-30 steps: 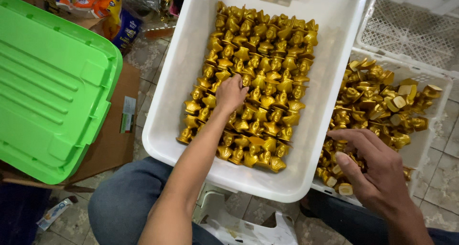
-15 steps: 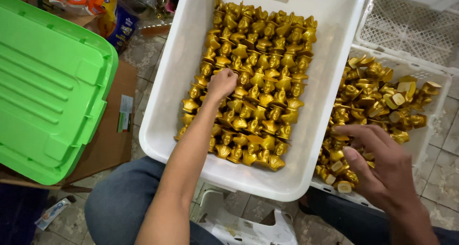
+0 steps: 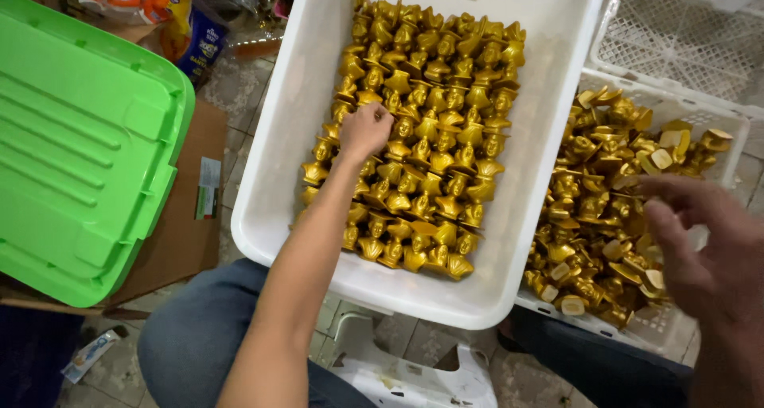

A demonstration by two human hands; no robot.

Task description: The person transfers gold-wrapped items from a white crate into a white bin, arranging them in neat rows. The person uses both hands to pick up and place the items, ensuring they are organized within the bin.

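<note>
Arranging step: left hand [image 3: 364,129], fist closed, presses gold bust figurines [image 3: 434,121] in the white tub [image 3: 274,185]. Right hand [image 3: 700,233], fingers spread and empty, hovers over the loose figurine pile [image 3: 597,217]; a grasp seems due.

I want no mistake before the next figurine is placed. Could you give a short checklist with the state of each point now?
1. Left hand rests on the packed figurines in the white tub: ok.
2. Left hand holds a figurine: cannot tell, the fist hides it.
3. Rows in the tub stand neat and upright: ok.
4. Free space in the tub: ok, bare floor shows along its sides.
5. Right hand is over the loose pile in the crate: ok.
6. Right hand has a figurine gripped: cannot tell, it is blurred.
</note>
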